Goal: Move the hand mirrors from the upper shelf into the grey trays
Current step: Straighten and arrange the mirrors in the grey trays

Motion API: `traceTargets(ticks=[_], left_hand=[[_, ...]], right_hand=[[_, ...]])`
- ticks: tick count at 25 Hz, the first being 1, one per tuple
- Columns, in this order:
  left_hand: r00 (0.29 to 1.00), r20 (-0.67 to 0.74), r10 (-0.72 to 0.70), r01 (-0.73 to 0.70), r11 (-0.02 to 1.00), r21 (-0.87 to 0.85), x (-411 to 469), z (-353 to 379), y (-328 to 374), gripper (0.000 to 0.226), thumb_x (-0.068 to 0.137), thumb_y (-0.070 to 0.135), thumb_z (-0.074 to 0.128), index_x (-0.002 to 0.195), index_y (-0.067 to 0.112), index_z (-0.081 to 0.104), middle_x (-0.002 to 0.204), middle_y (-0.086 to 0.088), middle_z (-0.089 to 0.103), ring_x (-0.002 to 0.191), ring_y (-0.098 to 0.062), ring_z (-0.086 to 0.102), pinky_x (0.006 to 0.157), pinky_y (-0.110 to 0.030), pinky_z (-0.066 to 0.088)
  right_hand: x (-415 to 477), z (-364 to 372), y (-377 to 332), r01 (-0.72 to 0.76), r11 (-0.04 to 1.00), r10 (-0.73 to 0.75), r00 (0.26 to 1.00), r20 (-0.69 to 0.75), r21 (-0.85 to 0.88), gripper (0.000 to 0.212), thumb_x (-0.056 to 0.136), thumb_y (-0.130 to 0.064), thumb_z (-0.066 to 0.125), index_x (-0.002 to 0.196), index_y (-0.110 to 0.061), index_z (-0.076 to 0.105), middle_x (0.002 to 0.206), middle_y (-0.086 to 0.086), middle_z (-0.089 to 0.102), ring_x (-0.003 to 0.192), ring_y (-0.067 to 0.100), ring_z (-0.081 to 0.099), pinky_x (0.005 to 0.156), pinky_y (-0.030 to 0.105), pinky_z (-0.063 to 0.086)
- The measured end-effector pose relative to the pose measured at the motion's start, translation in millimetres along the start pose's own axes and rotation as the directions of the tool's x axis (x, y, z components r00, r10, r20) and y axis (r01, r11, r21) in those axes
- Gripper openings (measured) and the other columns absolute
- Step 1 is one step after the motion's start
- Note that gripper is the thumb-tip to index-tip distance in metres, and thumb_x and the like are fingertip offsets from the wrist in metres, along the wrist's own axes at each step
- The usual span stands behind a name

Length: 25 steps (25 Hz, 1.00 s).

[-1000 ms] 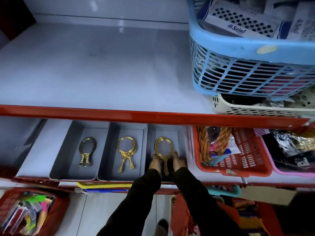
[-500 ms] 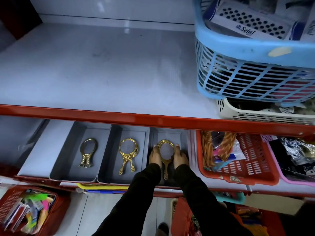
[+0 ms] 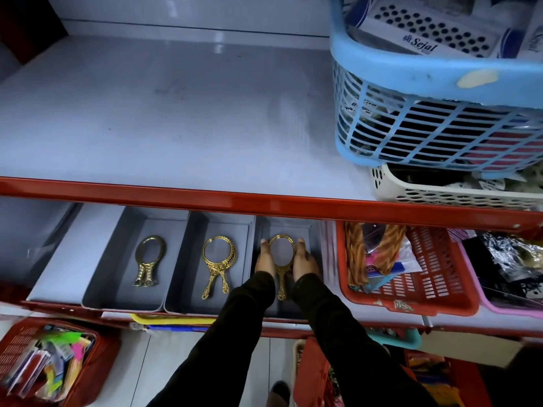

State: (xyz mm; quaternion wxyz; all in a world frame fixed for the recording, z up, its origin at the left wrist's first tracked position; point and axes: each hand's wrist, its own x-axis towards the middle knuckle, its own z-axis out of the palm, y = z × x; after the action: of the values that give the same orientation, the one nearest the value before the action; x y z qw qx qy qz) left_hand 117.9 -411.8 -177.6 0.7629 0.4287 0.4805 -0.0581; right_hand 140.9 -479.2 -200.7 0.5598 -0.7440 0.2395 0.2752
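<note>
From the head camera, we look down on three grey trays side by side on the lower shelf. The left tray and the middle tray each hold gold hand mirrors lying flat. In the right tray, our left hand and right hand lie flat against either side of a gold oval mirror, fingers straight, cupping its frame. The upper shelf carries a blue basket.
</note>
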Motion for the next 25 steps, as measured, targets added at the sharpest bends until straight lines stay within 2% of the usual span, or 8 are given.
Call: traceTargets(ticks=[5,9,12,15,18,21,23,25], left_hand=[[0.999,0.041,0.014,-0.013,1.000,-0.025,-26.4,3.8,9.0,0.060,0.103,0.038,0.022,0.144,-0.004,0.036,0.147,-0.023,0.042,0.139,-0.030,0.038,0.109,-0.032,0.032],[0.999,0.052,0.001,0.000,1.000,-0.010,-21.9,1.5,7.0,0.060,0.103,0.039,0.024,0.142,-0.005,0.037,0.143,-0.024,0.045,0.136,-0.032,0.041,0.102,-0.032,0.037],[1.000,0.009,-0.006,0.007,1.000,-0.024,0.1,-0.2,0.1,0.069,0.098,0.051,0.030,0.142,-0.001,0.040,0.140,-0.021,0.050,0.131,-0.033,0.047,0.095,-0.032,0.041],[0.998,0.050,0.033,-0.033,0.999,0.004,28.7,-6.0,-20.5,0.093,0.081,0.073,0.033,0.147,0.007,0.037,0.146,-0.017,0.047,0.132,-0.030,0.047,0.112,-0.036,0.037],[0.995,0.097,0.022,-0.027,0.998,0.050,-23.3,-15.3,14.4,0.069,0.099,0.051,0.025,0.148,0.002,0.031,0.152,-0.013,0.038,0.141,-0.030,0.035,0.115,-0.034,0.028],[0.986,0.145,0.077,-0.085,0.995,0.053,-22.6,-41.3,36.3,0.064,0.102,0.046,0.016,0.150,0.005,0.030,0.155,-0.013,0.034,0.145,-0.031,0.029,0.118,-0.037,0.023],[0.988,0.104,0.116,-0.120,0.992,0.030,-20.5,-65.9,52.1,0.065,0.102,0.048,0.015,0.148,0.007,0.034,0.153,-0.011,0.039,0.140,-0.029,0.036,0.116,-0.037,0.026],[0.990,0.042,0.137,-0.136,0.991,-0.010,-16.0,-88.8,63.8,0.064,0.102,0.047,0.016,0.147,0.006,0.036,0.151,-0.011,0.042,0.135,-0.027,0.040,0.117,-0.037,0.025]], right_hand=[[-0.2,-3.4,-1.7,0.025,0.997,-0.025,1.000,0.000,-0.072,0.069,0.095,-0.065,0.026,0.108,-0.012,0.068,0.090,0.011,0.069,0.088,0.026,0.066,0.091,0.039,0.055],[0.2,-5.2,-2.2,0.034,0.998,-0.033,0.999,0.004,-0.055,0.064,0.096,-0.062,0.028,0.103,-0.012,0.068,0.079,0.008,0.063,0.082,0.026,0.063,0.093,0.042,0.055],[-2.0,-8.1,-2.7,0.034,0.996,-0.035,0.999,-0.015,-0.079,0.065,0.098,-0.058,0.027,0.110,-0.007,0.067,0.094,0.016,0.067,0.087,0.029,0.061,0.090,0.038,0.052],[-8.1,-15.3,-6.4,0.033,0.994,-0.034,0.999,-0.011,-0.100,0.065,0.101,-0.052,0.025,0.125,-0.003,0.059,0.125,0.023,0.063,0.105,0.033,0.059,0.084,0.029,0.037],[-18.5,-18.5,-12.0,0.054,0.998,-0.054,0.998,-0.018,-0.040,0.066,0.100,-0.054,0.029,0.135,-0.003,0.053,0.128,0.020,0.058,0.123,0.033,0.053,0.088,0.029,0.033],[-24.4,-1.6,-18.6,0.077,0.993,-0.079,0.997,0.022,0.087,0.072,0.093,-0.064,0.035,0.133,-0.008,0.057,0.110,0.007,0.059,0.110,0.029,0.059,0.096,0.033,0.043],[-32.0,14.5,-24.8,0.082,0.986,-0.093,0.993,0.069,0.142,0.071,0.092,-0.066,0.035,0.131,-0.012,0.060,0.115,0.007,0.066,0.108,0.027,0.062,0.102,0.041,0.048],[-41.3,32.1,-31.7,0.070,0.982,-0.096,0.985,0.142,0.173,0.067,0.096,-0.060,0.033,0.132,-0.009,0.058,0.131,0.012,0.062,0.115,0.029,0.060,0.100,0.040,0.048]])
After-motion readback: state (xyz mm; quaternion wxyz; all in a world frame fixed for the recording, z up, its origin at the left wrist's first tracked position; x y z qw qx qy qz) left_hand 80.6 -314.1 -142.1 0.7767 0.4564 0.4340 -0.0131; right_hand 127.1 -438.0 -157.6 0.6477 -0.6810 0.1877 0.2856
